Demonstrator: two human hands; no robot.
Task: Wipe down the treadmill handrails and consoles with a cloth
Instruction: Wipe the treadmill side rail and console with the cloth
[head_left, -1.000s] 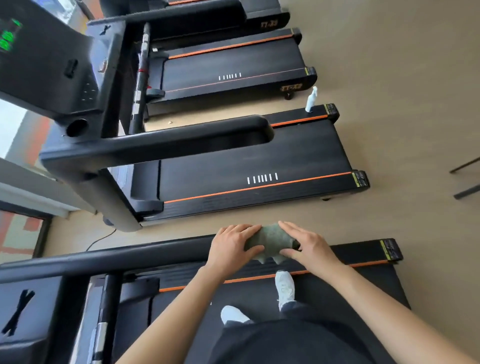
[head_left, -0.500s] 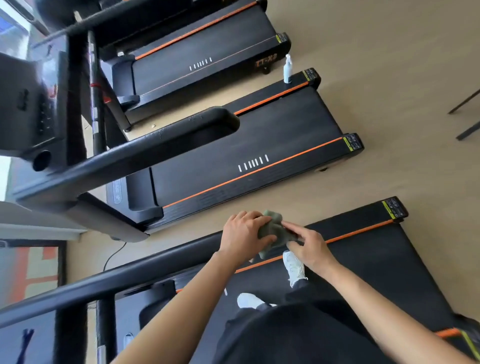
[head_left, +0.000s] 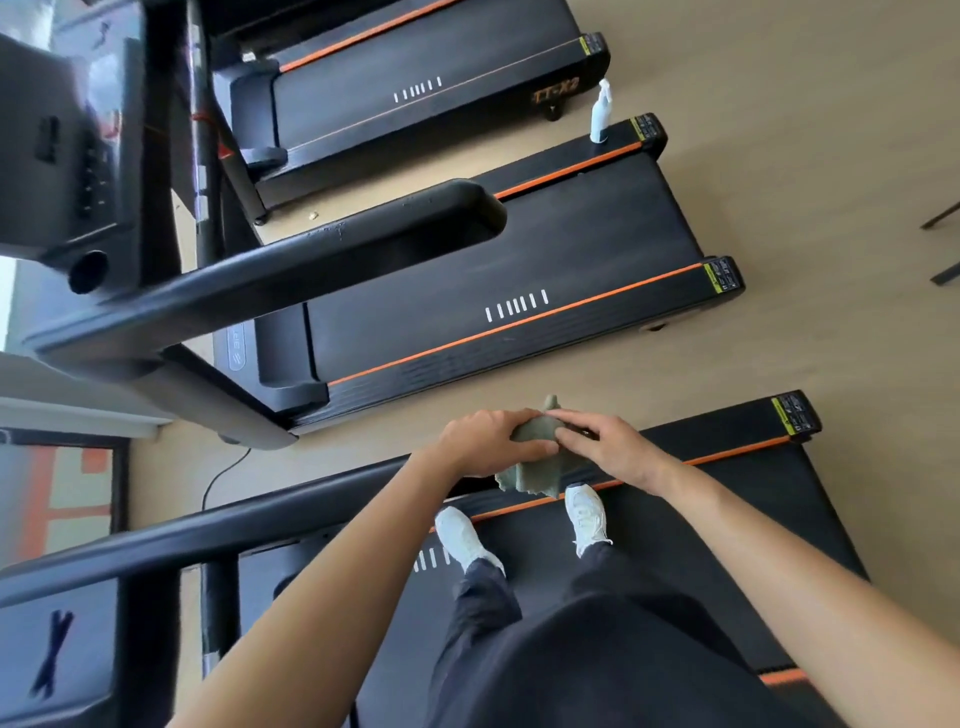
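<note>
I stand on a black treadmill and look down at its left handrail (head_left: 218, 525), a long black bar. A grey-green cloth (head_left: 530, 470) is draped over the rail's end. My left hand (head_left: 488, 441) grips the cloth and the rail end from the left. My right hand (head_left: 608, 447) holds the cloth from the right, its fingers laid over the top. Part of the cloth hangs below the rail and a corner sticks up above my fingers. The console (head_left: 57, 649) of my treadmill shows at the lower left.
The neighbouring treadmill's handrail (head_left: 291, 280) and console (head_left: 67, 156) lie at the upper left. A light-blue spray bottle (head_left: 600, 111) stands on that treadmill's rear corner. A black cable (head_left: 223, 473) trails on the wood floor. My white shoes (head_left: 584, 512) rest on the belt.
Both hands stay on the cloth at the rail's end. The cloth has spread lower under the rail, with a corner now poking up. My view has shifted, bringing the spray bottle nearer.
</note>
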